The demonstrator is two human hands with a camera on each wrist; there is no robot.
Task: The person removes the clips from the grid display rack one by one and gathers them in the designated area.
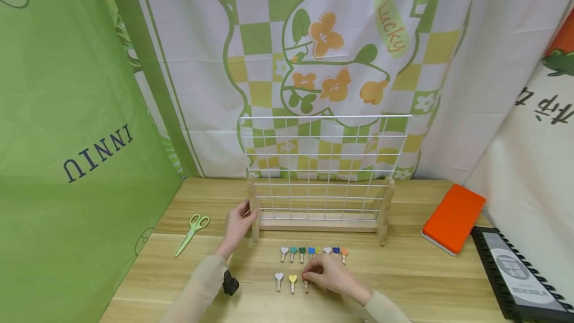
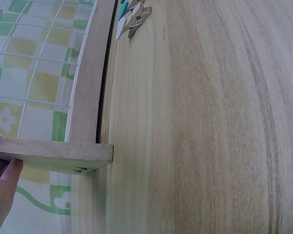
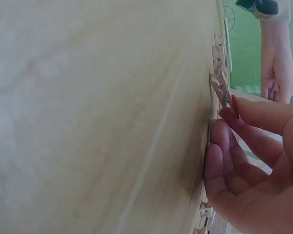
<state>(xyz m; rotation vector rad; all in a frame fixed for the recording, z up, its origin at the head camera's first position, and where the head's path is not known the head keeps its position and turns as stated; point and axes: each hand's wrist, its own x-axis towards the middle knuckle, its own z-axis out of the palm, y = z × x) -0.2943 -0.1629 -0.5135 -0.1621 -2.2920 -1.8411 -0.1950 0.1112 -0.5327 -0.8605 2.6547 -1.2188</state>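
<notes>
My left hand [image 1: 237, 223] grips the wire rack's [image 1: 323, 163] left wooden post, steadying it. My right hand [image 1: 329, 275] fingers pinch a red clip [image 1: 306, 283] in the near row on the desk [image 1: 403, 273], beside the yellow one.

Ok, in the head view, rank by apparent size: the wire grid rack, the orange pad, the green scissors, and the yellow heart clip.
1. Wire grid rack, clearly largest.
2. Orange pad.
3. Green scissors, long but thin.
4. Yellow heart clip, smallest, though nearest the camera.
</notes>
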